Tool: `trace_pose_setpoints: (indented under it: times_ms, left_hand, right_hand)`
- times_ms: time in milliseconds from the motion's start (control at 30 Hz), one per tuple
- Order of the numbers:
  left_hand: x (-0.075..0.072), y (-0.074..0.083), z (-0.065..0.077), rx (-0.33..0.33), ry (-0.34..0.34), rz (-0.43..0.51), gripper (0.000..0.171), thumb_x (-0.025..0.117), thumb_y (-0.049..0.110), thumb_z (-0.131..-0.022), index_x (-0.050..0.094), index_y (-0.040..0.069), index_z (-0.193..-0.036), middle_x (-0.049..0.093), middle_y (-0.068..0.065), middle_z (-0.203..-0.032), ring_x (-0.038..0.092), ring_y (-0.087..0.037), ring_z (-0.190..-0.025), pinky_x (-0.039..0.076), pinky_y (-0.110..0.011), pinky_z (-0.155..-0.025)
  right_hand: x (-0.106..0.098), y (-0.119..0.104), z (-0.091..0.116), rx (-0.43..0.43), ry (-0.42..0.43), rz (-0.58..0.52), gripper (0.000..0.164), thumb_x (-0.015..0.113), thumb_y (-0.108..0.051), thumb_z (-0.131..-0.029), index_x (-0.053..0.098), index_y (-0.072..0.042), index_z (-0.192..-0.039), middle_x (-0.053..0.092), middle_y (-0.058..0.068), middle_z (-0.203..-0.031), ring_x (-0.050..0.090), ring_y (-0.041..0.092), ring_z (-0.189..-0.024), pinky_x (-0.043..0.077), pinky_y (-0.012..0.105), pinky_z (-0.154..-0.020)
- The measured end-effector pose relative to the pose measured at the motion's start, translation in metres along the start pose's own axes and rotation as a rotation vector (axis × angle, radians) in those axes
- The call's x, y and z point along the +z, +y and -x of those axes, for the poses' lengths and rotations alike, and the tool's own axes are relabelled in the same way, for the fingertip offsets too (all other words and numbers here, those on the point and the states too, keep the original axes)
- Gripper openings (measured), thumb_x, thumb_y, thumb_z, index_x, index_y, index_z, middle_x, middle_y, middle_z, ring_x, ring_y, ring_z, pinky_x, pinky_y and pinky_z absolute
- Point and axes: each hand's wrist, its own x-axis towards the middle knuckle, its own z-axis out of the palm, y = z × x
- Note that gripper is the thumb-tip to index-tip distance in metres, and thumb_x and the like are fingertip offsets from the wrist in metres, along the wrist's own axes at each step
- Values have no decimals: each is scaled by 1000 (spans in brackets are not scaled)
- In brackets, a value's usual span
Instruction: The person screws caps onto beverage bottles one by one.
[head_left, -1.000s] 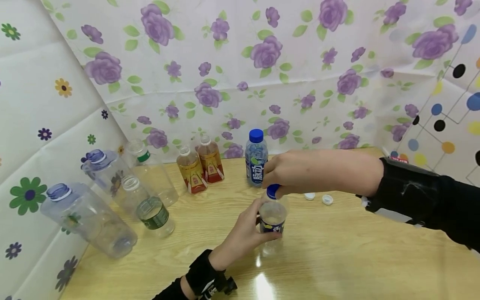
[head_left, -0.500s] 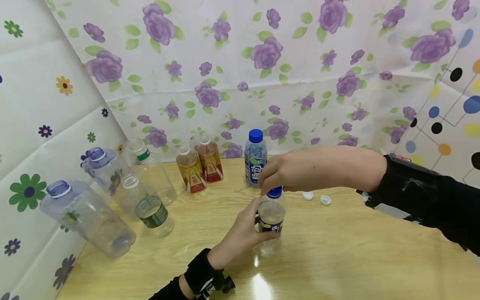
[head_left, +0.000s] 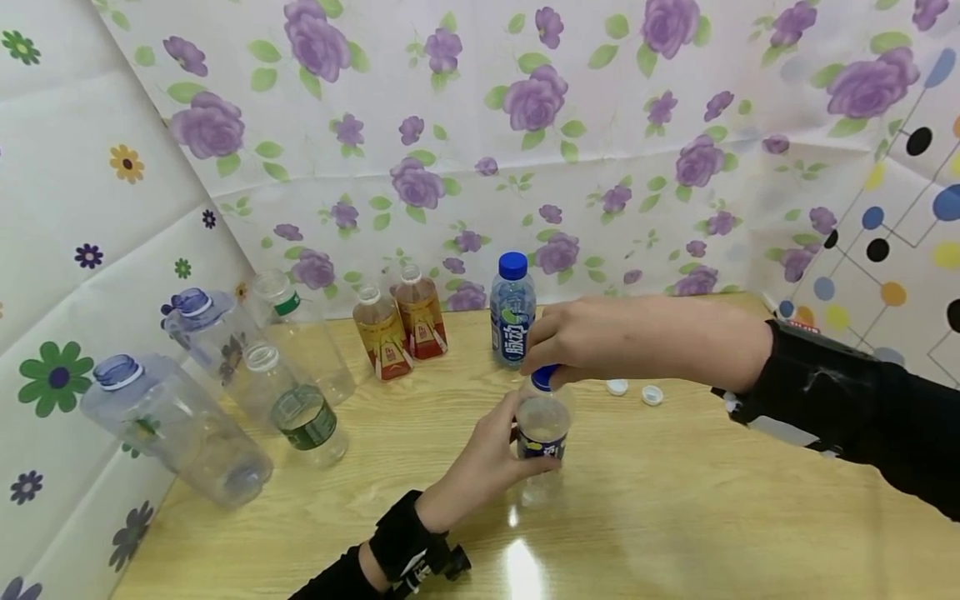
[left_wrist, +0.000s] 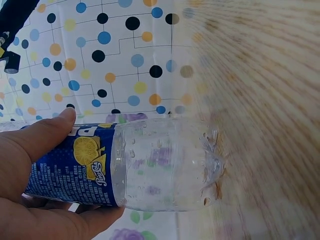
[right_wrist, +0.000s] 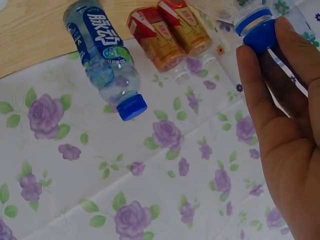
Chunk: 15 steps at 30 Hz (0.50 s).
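Observation:
In the head view my left hand (head_left: pixel 487 454) grips a clear plastic bottle (head_left: pixel 543 417) around its dark blue label (left_wrist: pixel 75 162). The left wrist view shows this label with yellow lemons printed on it and the bottle's clear base standing at the wood surface. A blue cap (right_wrist: pixel 261 35) sits on the bottle's neck. My right hand (head_left: pixel 581 337) reaches over from the right and pinches this cap, thumb on one side and a fingertip on the other. From the head, part of the cap is hidden by that hand.
Behind stands a blue-capped drink bottle (head_left: pixel 513 312). Two uncapped bottles with red and yellow labels (head_left: pixel 384 340) are left of it. Several clear empty bottles (head_left: pixel 303 421) stand at the left. Two white caps (head_left: pixel 652 395) lie on the wooden table (head_left: pixel 712 500). Patterned cloth surrounds it.
My right hand's fingers loosened and rose a little off the blue cap half a second ago, and now they are down on it again. The left hand and bottle stay in place.

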Motion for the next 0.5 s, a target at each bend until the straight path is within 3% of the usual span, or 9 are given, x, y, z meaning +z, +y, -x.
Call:
trace_pose_setpoints:
  times_ms: [233,500]
  left_hand:
    - [0,1,-1,10,-6,2,83,85,10,-83,36,13,-151,51,-8,-143,52,-24,-132,51,-36,-108]
    - [1,1,-1,9,-3,-16,85,86,10,-83,36,11,-151,50,-9,-144,52,-25,-132,50,-37,-108]
  right_hand:
    - [1,-2,1,52,-44,0,32,75,-17,-94,70,-6,-125,67,6,-117,64,19,-105,60,29,-84]
    - [-4,7,9,-4,-63,-71,47,79,0,-87,67,-10,-132,63,6,-131,60,22,-121,59,32,-91]
